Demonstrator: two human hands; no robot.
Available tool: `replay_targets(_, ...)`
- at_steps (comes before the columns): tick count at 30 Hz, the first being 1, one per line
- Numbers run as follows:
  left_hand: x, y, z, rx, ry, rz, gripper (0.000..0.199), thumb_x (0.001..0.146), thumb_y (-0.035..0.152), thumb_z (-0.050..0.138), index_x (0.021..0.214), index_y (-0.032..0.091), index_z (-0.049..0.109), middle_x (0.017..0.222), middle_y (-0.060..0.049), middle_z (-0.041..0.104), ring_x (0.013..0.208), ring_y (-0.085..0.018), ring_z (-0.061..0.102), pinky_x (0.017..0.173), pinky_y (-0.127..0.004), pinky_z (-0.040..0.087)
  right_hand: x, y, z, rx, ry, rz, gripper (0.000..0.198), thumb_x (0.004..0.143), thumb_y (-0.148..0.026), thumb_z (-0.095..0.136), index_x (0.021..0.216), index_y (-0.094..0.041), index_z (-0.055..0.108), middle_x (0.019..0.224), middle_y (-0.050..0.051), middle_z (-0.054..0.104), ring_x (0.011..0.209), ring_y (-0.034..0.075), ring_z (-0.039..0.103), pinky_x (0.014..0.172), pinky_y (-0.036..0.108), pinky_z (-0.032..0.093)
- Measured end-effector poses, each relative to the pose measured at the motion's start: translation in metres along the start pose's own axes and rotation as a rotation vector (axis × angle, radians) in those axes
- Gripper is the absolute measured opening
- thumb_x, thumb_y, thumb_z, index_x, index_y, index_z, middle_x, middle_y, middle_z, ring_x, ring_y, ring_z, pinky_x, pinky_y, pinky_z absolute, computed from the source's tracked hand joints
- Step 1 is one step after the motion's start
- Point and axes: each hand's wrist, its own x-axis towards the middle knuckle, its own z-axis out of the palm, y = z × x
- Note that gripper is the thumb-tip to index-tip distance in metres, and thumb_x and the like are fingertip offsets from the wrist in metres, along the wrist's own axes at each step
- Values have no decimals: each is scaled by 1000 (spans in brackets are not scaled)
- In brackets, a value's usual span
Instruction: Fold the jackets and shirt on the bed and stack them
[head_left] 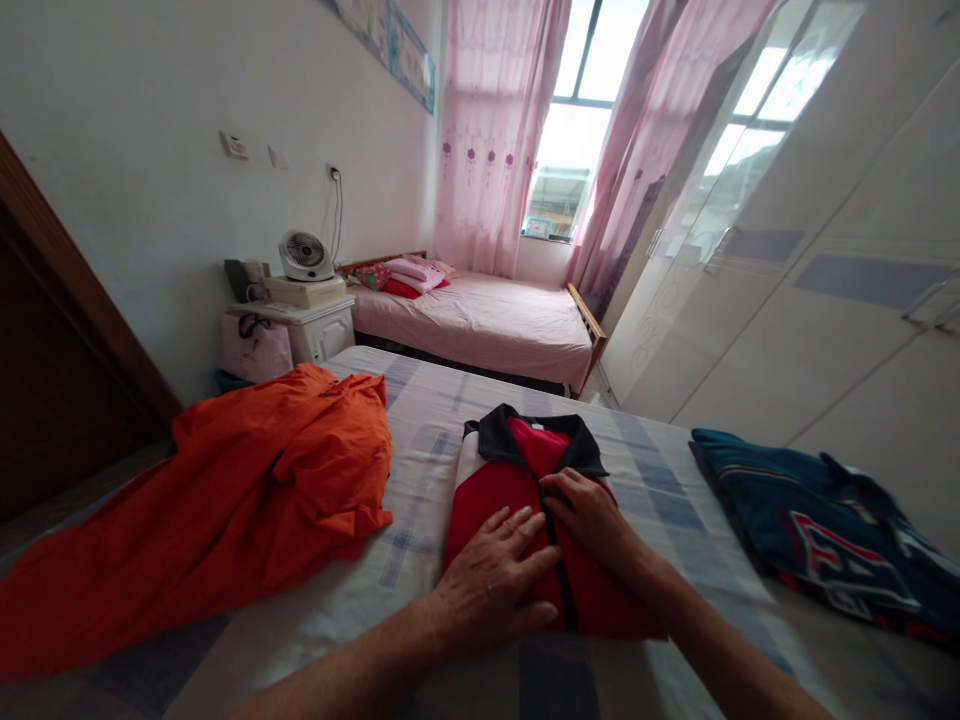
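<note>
A folded red jacket (480, 505) with a dark collar, a white shoulder panel and a black front zipper lies on the bed in front of me, collar pointing away. My left hand (499, 570) rests flat on its lower front, fingers spread and just left of the zipper. Across the upper right front lies my right hand (589, 510), its fingers loosely bent with the tips at the zipper below the collar. Neither hand grips anything that I can see.
An orange garment (285, 480) is spread loosely at the left. Folded dark teal clothes (817, 520) lie at the right on the checked bedsheet (420, 440). Beyond are a second bed (495, 320), a nightstand (326, 330) with a fan (306, 255), and white wardrobes (765, 330).
</note>
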Motion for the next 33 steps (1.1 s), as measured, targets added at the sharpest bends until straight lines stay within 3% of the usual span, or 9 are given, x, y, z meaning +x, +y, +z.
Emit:
replay_targets(12, 1, 0, -1, 19, 2, 4, 58, 84, 54, 46, 134, 26, 42, 145, -13, 36, 136, -27, 27, 111, -47, 21, 5, -16, 5, -105, -27, 167, 11, 83, -18, 47, 87, -17, 57, 89, 5, 59, 77, 17, 59, 73, 28, 43)
replay_targets(20, -1, 0, -1, 14, -11, 2, 57, 84, 54, 46, 133, 26, 43, 147, -12, 33, 136, -27, 26, 111, -47, 22, -1, -6, 19, 24, 146, 142, 19, 81, -12, 37, 89, -19, 53, 88, 4, 59, 81, 16, 57, 75, 28, 42)
replay_targets(28, 0, 1, -2, 20, -19, -11, 56, 83, 52, 49, 132, 26, 44, 147, -11, 33, 136, -27, 26, 111, -47, 22, -2, -10, 9, 114, 84, 169, 2, 79, -20, 50, 81, -20, 50, 80, 1, 58, 73, 15, 55, 71, 28, 43)
replay_targets(33, -1, 1, -2, 21, -31, -18, 56, 84, 53, 48, 133, 26, 43, 147, -11, 33, 137, -26, 25, 111, -47, 21, -2, -10, 15, 75, 101, 169, 7, 81, -17, 47, 85, -20, 52, 85, 2, 59, 77, 15, 56, 75, 28, 43)
